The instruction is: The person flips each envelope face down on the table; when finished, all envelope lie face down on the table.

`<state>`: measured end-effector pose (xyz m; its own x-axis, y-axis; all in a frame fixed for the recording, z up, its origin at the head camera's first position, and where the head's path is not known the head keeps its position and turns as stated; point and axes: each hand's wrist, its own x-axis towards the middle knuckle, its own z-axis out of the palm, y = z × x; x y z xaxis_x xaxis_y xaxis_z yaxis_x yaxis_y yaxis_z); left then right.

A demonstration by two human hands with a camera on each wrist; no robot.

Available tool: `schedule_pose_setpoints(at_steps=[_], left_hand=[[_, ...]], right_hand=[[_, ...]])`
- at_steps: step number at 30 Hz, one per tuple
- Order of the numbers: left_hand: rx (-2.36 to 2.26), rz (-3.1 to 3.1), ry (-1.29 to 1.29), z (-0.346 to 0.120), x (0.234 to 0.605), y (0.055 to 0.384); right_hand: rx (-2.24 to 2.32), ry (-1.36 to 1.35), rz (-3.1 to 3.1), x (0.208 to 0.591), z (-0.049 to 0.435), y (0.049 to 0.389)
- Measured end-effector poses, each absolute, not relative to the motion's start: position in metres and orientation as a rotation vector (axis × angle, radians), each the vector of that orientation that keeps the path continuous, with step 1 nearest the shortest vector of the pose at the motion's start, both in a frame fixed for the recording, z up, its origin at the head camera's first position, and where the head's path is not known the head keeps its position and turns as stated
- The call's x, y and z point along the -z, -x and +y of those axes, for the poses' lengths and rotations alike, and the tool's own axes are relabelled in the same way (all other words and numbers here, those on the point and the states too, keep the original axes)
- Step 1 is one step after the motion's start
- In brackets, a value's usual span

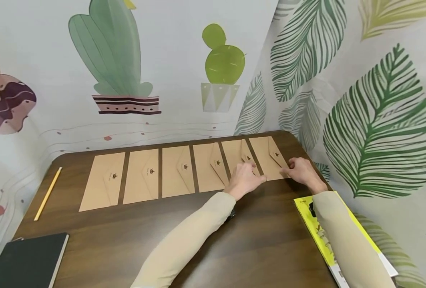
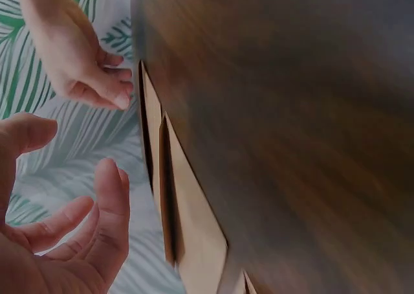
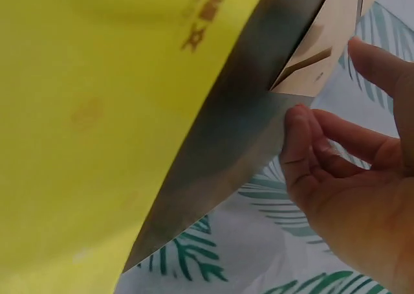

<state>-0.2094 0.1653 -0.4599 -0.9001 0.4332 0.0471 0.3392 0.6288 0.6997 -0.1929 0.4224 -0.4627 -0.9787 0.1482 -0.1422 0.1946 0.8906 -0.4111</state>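
Note:
Several brown kraft envelopes (image 1: 175, 172) lie in a slanting row along the far side of the table, each with a pointed flap and a small dark crown print. At the row's right end my left hand (image 1: 244, 179) hovers over the lower part of the second envelope from the right (image 1: 232, 154), its fingers loosely bent and apart from the thumb. My right hand (image 1: 302, 172) is at the lower right corner of the rightmost envelope (image 1: 265, 158). In the right wrist view its thumb and fingers stand apart beside that envelope (image 3: 317, 70), with nothing between them.
A yellow book (image 1: 308, 206) lies at the table's right edge, partly under the right forearm. On the left are a yellow pencil (image 1: 48, 194) and a dark notebook (image 1: 29, 260). Patterned walls (image 1: 184, 60) stand close behind and to the right of the brown table (image 1: 263, 240).

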Motion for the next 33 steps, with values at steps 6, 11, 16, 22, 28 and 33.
schedule_pose_setpoints(at_steps=[6, 11, 16, 22, 28, 33], left_hand=[[-1.094, 2.735, -0.657, 0.187, 0.465, 0.212], [-1.088, 2.702, -0.595, 0.198, 0.47, 0.213], [-1.071, 2.696, -0.549, 0.222, 0.498, 0.228], [-1.111, 2.649, -0.476, 0.223, 0.474, 0.218], [-1.233, 2.544, -0.388, 0.226, 0.47, 0.217], [-1.311, 2.498, -0.348, 0.226, 0.471, 0.217]], right_hand=[[0.607, -0.334, 2.88, 0.466, 0.422, 0.202], [0.578, -0.314, 2.912, 0.469, 0.424, 0.208], [0.555, -0.293, 2.932, 0.467, 0.425, 0.208], [0.494, -0.273, 2.937, 0.465, 0.428, 0.21], [0.475, -0.293, 2.969, 0.462, 0.428, 0.204], [0.48, -0.25, 3.047, 0.462, 0.431, 0.199]])
